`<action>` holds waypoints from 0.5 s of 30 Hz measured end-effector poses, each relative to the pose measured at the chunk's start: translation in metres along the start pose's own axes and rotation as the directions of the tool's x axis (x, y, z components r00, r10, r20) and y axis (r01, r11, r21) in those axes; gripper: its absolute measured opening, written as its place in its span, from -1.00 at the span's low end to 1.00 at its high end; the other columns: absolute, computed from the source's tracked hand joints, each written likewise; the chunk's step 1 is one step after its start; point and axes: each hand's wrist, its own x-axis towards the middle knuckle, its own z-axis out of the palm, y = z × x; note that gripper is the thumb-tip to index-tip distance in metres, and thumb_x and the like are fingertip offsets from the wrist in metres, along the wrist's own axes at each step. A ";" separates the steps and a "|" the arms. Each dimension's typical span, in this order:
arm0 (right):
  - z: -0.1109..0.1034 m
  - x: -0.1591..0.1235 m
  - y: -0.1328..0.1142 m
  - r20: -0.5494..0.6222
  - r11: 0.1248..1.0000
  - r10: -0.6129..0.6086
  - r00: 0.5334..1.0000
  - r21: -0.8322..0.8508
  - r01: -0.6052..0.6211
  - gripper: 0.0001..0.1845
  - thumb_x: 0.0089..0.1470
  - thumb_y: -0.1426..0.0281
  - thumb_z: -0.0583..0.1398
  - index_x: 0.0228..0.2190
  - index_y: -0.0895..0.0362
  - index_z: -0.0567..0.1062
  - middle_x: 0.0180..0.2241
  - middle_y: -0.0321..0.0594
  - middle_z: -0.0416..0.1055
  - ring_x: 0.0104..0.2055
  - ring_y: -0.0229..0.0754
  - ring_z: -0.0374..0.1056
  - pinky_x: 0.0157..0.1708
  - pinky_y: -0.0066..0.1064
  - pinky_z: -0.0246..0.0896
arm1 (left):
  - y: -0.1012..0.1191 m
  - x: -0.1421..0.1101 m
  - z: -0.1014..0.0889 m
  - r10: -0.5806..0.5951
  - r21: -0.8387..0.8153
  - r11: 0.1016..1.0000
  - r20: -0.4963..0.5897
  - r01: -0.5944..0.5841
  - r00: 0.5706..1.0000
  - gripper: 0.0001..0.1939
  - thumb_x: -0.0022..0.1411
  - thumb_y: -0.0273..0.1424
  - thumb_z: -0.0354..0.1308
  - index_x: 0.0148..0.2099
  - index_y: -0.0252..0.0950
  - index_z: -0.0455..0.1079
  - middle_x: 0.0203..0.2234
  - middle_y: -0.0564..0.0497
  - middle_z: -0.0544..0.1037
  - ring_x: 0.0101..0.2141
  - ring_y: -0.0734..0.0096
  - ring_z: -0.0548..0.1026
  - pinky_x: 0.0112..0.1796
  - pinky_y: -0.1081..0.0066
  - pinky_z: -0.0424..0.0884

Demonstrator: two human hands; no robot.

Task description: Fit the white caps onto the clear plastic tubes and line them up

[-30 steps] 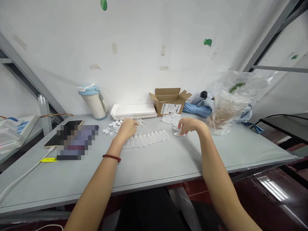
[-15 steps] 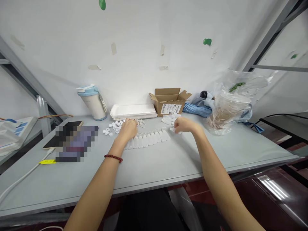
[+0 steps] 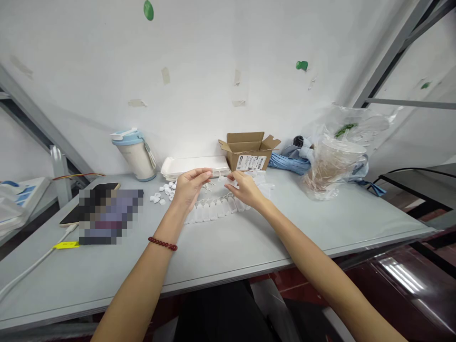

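Two bare hands come close together above our table [image 3: 228, 259], the left hand [image 3: 194, 187] pinching a white string [image 3: 218, 173] between thumb and fingers, the right hand [image 3: 245, 188] gripping a clear tag [image 3: 222, 180] by its end. String and tag meet between our fingertips. From there, we see a row of tags [image 3: 213, 212] at six o'clock, white caps [image 3: 166, 191] at nine, our cup [image 3: 134, 156] at ten and an open box [image 3: 251, 161] at two.
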 end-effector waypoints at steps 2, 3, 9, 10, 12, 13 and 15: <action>0.003 -0.001 -0.003 -0.035 0.999 -0.025 0.999 0.029 0.026 -0.90 0.09 0.40 0.13 -0.29 0.14 0.34 -0.28 -0.12 0.38 -0.22 -0.14 0.30 -0.27 -0.37 0.22 | -0.001 -0.003 0.005 -0.092 -0.111 0.989 0.039 0.095 0.995 -0.84 -0.15 -0.47 0.35 -0.43 -0.40 0.49 -0.52 0.01 0.53 -0.43 0.48 0.47 -0.26 0.43 0.40; 0.004 -0.001 -0.004 -0.050 0.998 -0.039 0.998 0.039 0.041 -0.91 0.10 0.40 0.12 -0.30 0.14 0.34 -0.28 -0.12 0.38 -0.22 -0.15 0.30 -0.27 -0.37 0.23 | -0.002 -0.004 0.006 -0.133 -0.137 0.981 0.050 0.139 0.990 -0.85 -0.15 -0.49 0.35 -0.44 -0.40 0.48 -0.55 0.02 0.52 -0.46 0.50 0.47 -0.27 0.42 0.41; 0.009 -0.003 -0.008 -0.098 0.993 -0.066 0.993 0.086 0.074 -0.91 0.11 0.42 0.11 -0.28 0.14 0.33 -0.30 -0.11 0.36 -0.21 -0.13 0.30 -0.27 -0.33 0.29 | -0.007 -0.004 0.005 -0.220 -0.199 0.951 0.094 0.235 0.971 -0.84 -0.04 -0.57 0.27 -0.31 -0.42 0.50 -0.55 0.01 0.53 -0.46 0.51 0.50 -0.26 0.45 0.45; 0.009 -0.003 -0.008 -0.100 0.993 -0.057 0.993 0.093 0.066 -0.90 0.11 0.42 0.11 -0.27 0.14 0.33 -0.30 -0.11 0.36 -0.20 -0.13 0.30 -0.26 -0.32 0.30 | -0.007 -0.003 0.004 -0.224 -0.201 0.950 0.100 0.240 0.969 -0.85 -0.03 -0.58 0.26 -0.31 -0.43 0.51 -0.54 0.00 0.54 -0.45 0.52 0.50 -0.26 0.47 0.45; 0.010 -0.003 -0.009 -0.095 0.993 -0.040 0.995 0.105 0.050 -0.90 0.11 0.42 0.11 -0.27 0.13 0.34 -0.29 -0.11 0.36 -0.20 -0.12 0.31 -0.25 -0.30 0.31 | -0.007 -0.002 0.003 -0.224 -0.215 0.946 0.102 0.242 0.969 -0.87 -0.01 -0.59 0.24 -0.32 -0.44 0.51 -0.52 -0.01 0.55 -0.44 0.52 0.51 -0.23 0.49 0.46; 0.010 -0.003 -0.009 -0.091 0.993 -0.036 0.995 0.112 0.046 -0.90 0.11 0.43 0.11 -0.27 0.13 0.34 -0.29 -0.11 0.36 -0.20 -0.12 0.31 -0.25 -0.30 0.31 | -0.007 -0.002 0.003 -0.224 -0.226 0.944 0.103 0.242 0.969 -0.87 -0.01 -0.60 0.23 -0.32 -0.44 0.52 -0.50 -0.02 0.55 -0.43 0.52 0.51 -0.22 0.49 0.46; 0.011 -0.003 -0.010 -0.083 0.991 -0.033 0.996 0.123 0.043 -0.90 0.10 0.44 0.12 -0.27 0.14 0.34 -0.29 -0.11 0.36 -0.19 -0.12 0.31 -0.25 -0.31 0.31 | -0.007 -0.002 0.003 -0.230 -0.238 0.939 0.100 0.248 0.968 -0.86 0.00 -0.62 0.22 -0.32 -0.43 0.52 -0.48 -0.02 0.56 -0.41 0.52 0.52 -0.21 0.50 0.46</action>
